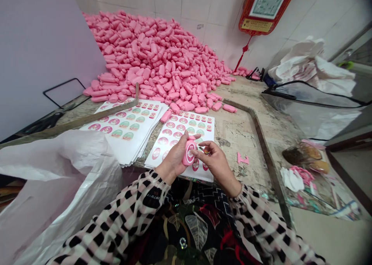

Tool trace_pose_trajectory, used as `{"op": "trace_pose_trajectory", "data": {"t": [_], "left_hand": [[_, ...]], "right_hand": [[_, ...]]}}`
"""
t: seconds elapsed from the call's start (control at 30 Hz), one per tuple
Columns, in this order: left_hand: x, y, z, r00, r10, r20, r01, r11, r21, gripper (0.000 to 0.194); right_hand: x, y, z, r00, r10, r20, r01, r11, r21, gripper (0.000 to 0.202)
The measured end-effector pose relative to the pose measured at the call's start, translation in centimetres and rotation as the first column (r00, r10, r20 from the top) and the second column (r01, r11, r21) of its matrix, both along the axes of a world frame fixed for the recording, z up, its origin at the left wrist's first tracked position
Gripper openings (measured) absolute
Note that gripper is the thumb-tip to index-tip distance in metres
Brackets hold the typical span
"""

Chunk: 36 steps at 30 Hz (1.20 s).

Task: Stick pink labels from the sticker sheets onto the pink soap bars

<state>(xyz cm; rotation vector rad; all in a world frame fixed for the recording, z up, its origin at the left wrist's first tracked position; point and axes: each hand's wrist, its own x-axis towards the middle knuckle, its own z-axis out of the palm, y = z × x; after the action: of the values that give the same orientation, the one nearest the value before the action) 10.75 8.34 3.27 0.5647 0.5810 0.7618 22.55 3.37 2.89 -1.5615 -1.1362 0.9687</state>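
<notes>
My left hand (173, 156) is closed around a small pink bottle (187, 159), which it holds upright above the sticker sheets. An oval pink-and-white sticker (190, 152) is on the bottle's front. My right hand (216, 162) has its thumb at the sticker's edge and its fingers bent in a pinch. A small dark, colourful bit shows between those fingers, too small to name. Under both hands lies a stack of sticker sheets (162, 141), with pink ovals, green ovals and small pink labels.
A big heap of pink bottles (157, 55) fills the table's back. More sticker sheets (124, 148) lie left, beside a white sack (95, 179). Wooden strips (258, 133) border the work area. A pink piece (243, 158), a clear bag (308, 106) and scraps lie right.
</notes>
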Motion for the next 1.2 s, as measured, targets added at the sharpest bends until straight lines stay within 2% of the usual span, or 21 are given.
{"op": "trace_pose_trajectory", "data": {"t": [0.07,0.13,0.27,0.4,0.53,0.7,0.87,1.0,1.1,1.2], "left_hand": [[0.5,-0.3,-0.2,0.996,0.077,-0.034,-0.076,0.997,0.01,0.047],[0.8,-0.6,-0.2,0.984,0.157,-0.09,-0.156,0.988,0.019,0.051],[0.7,-0.7,0.0,0.962,0.207,-0.18,-0.208,0.978,0.013,0.054],[0.6,-0.7,0.1,0.956,0.2,-0.215,-0.209,0.978,-0.016,0.056],[0.9,-1.8,-0.1,0.964,0.134,-0.23,-0.131,0.991,0.029,0.057],[1.2,-4.0,-0.2,0.969,0.001,-0.247,0.066,0.963,0.262,0.045],[1.4,-5.7,-0.8,0.892,-0.113,-0.439,0.293,0.883,0.368,0.054],[1.8,-7.2,-1.3,0.822,-0.308,-0.479,0.51,0.772,0.38,0.062],[2.0,-8.1,-1.7,0.759,-0.401,-0.512,0.622,0.677,0.392,0.07],[2.0,-8.5,-2.6,0.654,-0.406,-0.638,0.741,0.516,0.431,0.079]], "right_hand": [[-1.0,0.4,-0.6,0.957,-0.002,-0.289,0.0,1.0,-0.007,0.044],[-1.8,0.6,-0.9,0.895,-0.019,-0.446,0.017,1.0,-0.009,0.039],[-2.2,0.8,-1.0,0.843,-0.014,-0.538,0.0,1.0,-0.027,0.034],[-1.9,0.3,-0.9,0.865,0.056,-0.499,-0.064,0.998,0.001,0.033],[-1.1,-0.5,-1.1,0.856,0.051,-0.514,-0.063,0.998,-0.007,0.031],[0.0,-2.3,-1.4,0.781,0.006,-0.625,-0.031,0.999,-0.03,0.031],[0.8,-5.4,-1.4,0.697,-0.036,-0.716,-0.043,0.995,-0.092,0.029],[2.1,-8.1,-1.4,0.693,-0.15,-0.706,0.033,0.984,-0.176,0.029],[3.5,-10.0,-1.5,0.755,-0.211,-0.621,0.104,0.973,-0.204,0.032],[5.4,-12.1,-2.1,0.883,-0.299,-0.361,0.271,0.954,-0.126,0.04]]}}
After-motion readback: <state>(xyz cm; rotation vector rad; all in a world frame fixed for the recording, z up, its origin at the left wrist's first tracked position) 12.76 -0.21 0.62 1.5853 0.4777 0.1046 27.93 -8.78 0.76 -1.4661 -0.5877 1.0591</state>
